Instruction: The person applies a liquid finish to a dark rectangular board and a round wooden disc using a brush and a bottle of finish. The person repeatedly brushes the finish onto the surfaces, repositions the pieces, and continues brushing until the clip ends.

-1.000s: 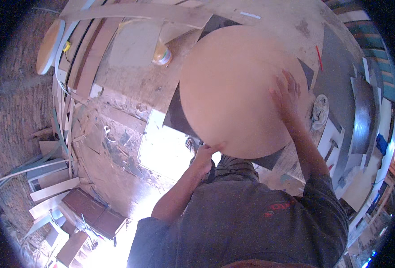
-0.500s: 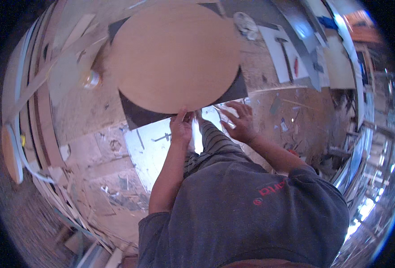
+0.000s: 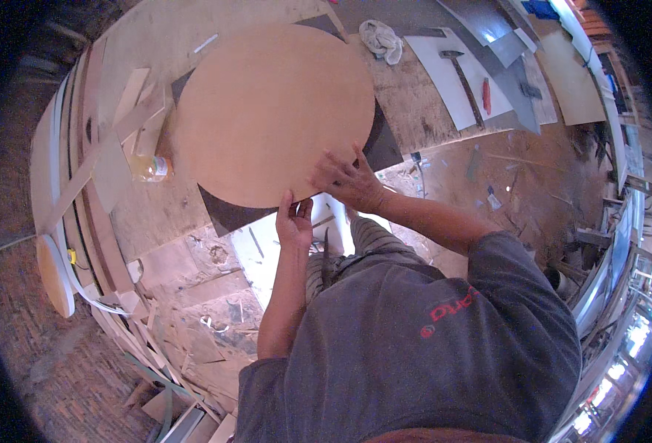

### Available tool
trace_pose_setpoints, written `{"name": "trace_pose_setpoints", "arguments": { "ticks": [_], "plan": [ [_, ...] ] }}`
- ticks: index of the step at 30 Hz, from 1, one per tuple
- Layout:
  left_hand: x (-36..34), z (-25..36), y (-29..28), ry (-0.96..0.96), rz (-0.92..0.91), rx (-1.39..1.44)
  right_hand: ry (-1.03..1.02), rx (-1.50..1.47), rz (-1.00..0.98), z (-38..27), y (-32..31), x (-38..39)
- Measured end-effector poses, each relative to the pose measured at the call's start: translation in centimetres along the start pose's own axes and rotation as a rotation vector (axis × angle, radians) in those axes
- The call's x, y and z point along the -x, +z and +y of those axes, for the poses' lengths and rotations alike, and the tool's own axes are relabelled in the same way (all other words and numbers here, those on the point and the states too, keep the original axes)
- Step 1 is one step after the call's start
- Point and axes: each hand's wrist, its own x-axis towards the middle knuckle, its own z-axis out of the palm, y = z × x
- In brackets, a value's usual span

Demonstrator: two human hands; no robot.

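A large round wooden board [image 3: 274, 111] lies on a dark square sheet [image 3: 226, 214], whose corners stick out from under it. My left hand [image 3: 294, 223] grips the board's near rim, thumb at the top edge and the other fingers partly hidden below. My right hand [image 3: 349, 181] rests over the near right part of the board, its fingers spread on the surface and holding nothing.
To the right, a hammer [image 3: 464, 85] and a red tool [image 3: 487, 96] lie on a white sheet [image 3: 435, 70]. A white cloth bundle [image 3: 381, 40] sits beyond the board. A bottle [image 3: 151, 168] and wood strips [image 3: 130, 96] lie left. Scraps litter the floor [image 3: 503, 177].
My right hand has moved left and up from beside the near edge onto the board. My left hand stays at the near rim. The whole view has shifted slightly.
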Motion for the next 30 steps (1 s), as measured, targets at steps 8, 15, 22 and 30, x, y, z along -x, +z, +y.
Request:
{"name": "trace_pose_setpoints", "arguments": {
  "ticks": [8, 15, 22, 30],
  "plan": [
    [5.8, 1.0, 7.5, 0.082, 0.076, -0.081, 0.044, -0.115, 0.156, 2.6, -4.4, -3.6],
    [8.9, 1.6, 14.4, 0.165, 0.086, -0.093, 0.011, -0.196, 0.289, 7.0, -9.7, -7.1],
    [9.8, 1.3, 15.7, 0.356, -0.511, -0.089, -0.052, -0.151, 0.216, 11.6, -17.4, -14.4],
    [5.9, 0.2, 8.2, 0.200, -0.305, -0.357, 0.043, -0.180, -0.053, 20.0, -27.1, -27.2]
  ]
}}
